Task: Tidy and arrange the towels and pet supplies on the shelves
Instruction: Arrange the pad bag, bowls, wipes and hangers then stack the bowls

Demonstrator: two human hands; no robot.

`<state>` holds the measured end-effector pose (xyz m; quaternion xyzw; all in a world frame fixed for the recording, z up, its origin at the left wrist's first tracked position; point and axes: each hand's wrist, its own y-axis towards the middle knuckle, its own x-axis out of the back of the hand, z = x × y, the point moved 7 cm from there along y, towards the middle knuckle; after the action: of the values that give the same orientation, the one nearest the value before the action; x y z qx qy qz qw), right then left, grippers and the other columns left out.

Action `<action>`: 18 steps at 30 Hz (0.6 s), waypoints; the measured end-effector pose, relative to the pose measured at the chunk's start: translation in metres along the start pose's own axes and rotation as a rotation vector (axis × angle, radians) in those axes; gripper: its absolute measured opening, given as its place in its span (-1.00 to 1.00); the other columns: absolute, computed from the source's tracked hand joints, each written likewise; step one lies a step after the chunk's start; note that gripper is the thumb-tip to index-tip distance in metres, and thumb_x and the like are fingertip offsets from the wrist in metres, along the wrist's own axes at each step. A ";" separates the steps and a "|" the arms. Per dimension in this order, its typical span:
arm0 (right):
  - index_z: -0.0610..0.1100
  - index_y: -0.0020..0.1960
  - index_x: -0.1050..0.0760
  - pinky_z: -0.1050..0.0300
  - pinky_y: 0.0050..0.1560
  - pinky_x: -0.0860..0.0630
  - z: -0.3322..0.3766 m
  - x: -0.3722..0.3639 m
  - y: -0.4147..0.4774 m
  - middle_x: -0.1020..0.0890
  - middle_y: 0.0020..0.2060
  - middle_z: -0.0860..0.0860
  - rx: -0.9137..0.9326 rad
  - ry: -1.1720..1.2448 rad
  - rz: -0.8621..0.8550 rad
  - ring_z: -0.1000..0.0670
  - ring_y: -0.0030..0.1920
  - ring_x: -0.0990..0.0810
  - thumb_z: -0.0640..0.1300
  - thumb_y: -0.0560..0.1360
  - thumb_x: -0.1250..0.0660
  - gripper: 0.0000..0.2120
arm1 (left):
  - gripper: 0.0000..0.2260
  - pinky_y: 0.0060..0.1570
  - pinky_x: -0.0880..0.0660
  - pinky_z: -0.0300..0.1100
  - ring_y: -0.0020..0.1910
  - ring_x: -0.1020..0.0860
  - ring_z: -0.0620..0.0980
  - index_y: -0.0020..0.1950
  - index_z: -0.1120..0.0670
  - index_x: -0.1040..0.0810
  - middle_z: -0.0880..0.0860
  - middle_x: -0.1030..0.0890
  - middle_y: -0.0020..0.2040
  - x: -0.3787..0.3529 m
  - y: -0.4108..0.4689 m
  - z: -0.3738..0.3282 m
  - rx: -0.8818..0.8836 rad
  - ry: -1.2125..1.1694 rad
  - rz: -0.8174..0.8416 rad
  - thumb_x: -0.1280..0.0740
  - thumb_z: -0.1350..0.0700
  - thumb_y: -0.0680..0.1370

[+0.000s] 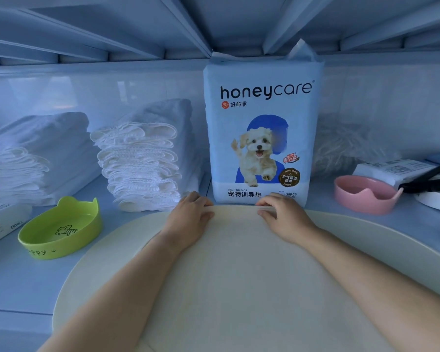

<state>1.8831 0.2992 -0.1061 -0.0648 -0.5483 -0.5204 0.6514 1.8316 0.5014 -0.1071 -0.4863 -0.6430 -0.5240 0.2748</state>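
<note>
The pale shelf carries a stack of folded white towels at back left and a scalloped white stack beside it. A lime-green eared plastic bowl sits in front. An upright blue-white pack of training pads stands mid-shelf, a pink eared bowl to its right, a cream oval mat before it.

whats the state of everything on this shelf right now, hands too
left hand: grips the far edge of the cream mat
right hand: grips the same edge
cream mat: lying flat, far edge held
training pads pack: standing upright behind the mat
green bowl: upright, empty
pink bowl: upright, looks empty
left towel stack: folded, piled
middle towel stack: folded, piled
</note>
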 end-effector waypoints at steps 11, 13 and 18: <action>-0.11 -0.04 -0.57 0.13 -0.04 -0.46 0.002 -0.003 0.008 -0.61 -0.09 0.02 -0.034 -0.082 0.022 0.00 -0.06 -0.54 -0.11 0.47 -0.36 -0.89 | -0.81 -0.02 -0.42 -0.14 0.19 -0.39 -0.02 0.13 0.02 -0.52 -0.03 -0.55 0.07 0.002 0.005 0.002 0.058 0.031 -0.052 -0.28 0.12 0.53; -0.12 -0.01 -0.59 0.11 0.00 -0.47 0.000 -0.002 0.006 -0.61 -0.08 0.00 -0.058 -0.057 -0.015 0.00 -0.04 -0.55 -0.10 0.46 -0.39 -0.86 | -0.72 0.01 -0.42 -0.14 0.21 -0.39 -0.02 0.23 -0.03 -0.50 -0.05 -0.51 0.15 0.004 0.004 -0.001 0.037 0.038 -0.060 -0.28 0.15 0.52; -0.12 -0.03 -0.61 0.10 -0.02 -0.48 0.008 0.002 -0.001 -0.60 -0.09 0.04 0.017 -0.059 -0.048 0.01 -0.05 -0.56 -0.10 0.45 -0.39 -0.87 | -0.72 0.16 -0.40 -0.19 0.21 -0.47 -0.03 0.27 -0.01 -0.51 -0.06 -0.53 0.24 -0.003 -0.003 -0.016 -0.129 0.004 0.038 -0.23 0.16 0.57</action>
<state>1.8769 0.3031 -0.1020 -0.0613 -0.5732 -0.5291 0.6227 1.8276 0.4854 -0.1057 -0.5140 -0.5981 -0.5600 0.2541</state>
